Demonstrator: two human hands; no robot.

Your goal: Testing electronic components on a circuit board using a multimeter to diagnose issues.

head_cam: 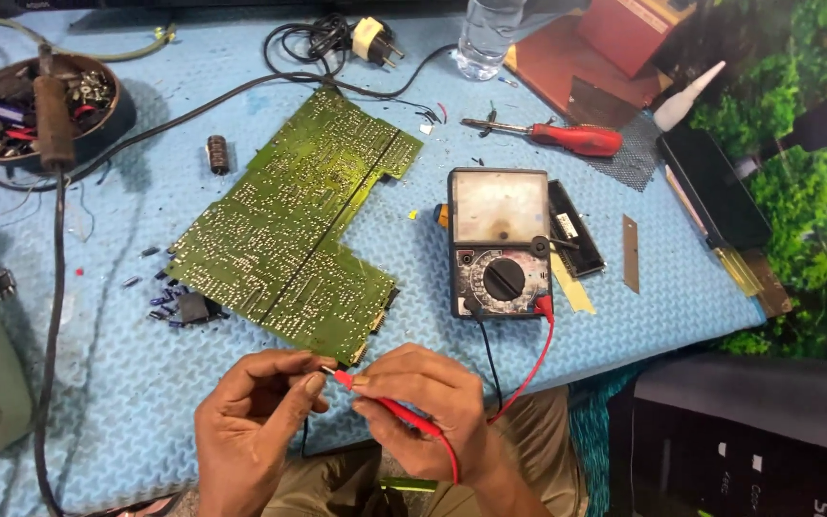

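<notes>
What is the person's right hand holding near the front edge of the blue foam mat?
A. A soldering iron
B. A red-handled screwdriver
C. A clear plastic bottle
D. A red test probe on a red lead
D: the right hand pinches the slim red test probe, whose red lead runs up to the black analogue multimeter; the red-handled screwdriver lies untouched farther back.

Green circuit board (289, 230), red probe (385, 407), blue textured mat (145, 383).

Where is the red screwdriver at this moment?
In the head view, the red screwdriver lies on the blue mat at the upper right, just above the multimeter and below the clear water bottle.
</notes>
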